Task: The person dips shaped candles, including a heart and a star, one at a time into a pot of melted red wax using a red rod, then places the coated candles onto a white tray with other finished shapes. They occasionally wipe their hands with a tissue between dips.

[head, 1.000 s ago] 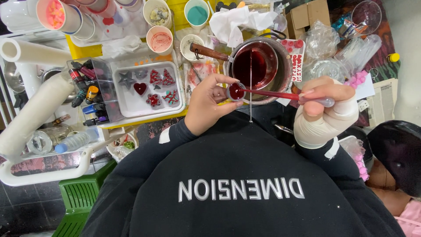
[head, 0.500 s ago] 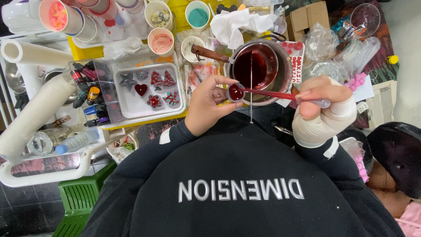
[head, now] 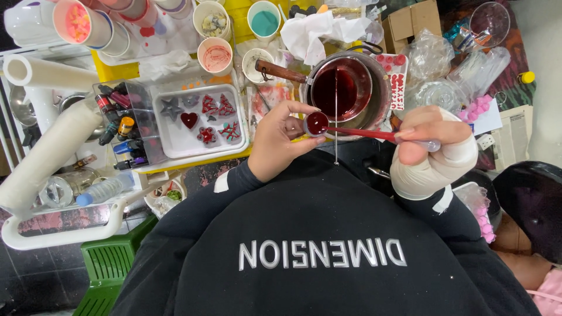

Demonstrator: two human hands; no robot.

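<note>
Head view: your right hand (head: pixel 430 149), wrapped in white bandage, has its fingers clamped on the spoon (head: pixel 374 133) handle, center right of frame. The spoon's bowl, full of dark red liquid, sits dead center, just below the pot (head: pixel 345 88). Your left hand (head: pixel 281 140) is cupped beside the bowl, fingers curled and apart, tips touching it. The mold tray (head: pixel 202 120) lies left of center.

Brown cardboard box (head: pixel 410 23) top right, flaps open. Clear plastic bags (head: pixel 430 55) just below it. Red-and-white printed card (head: pixel 397 85) right of the pot. White printed sheet (head: pixel 515 126) at right edge. No screens.
</note>
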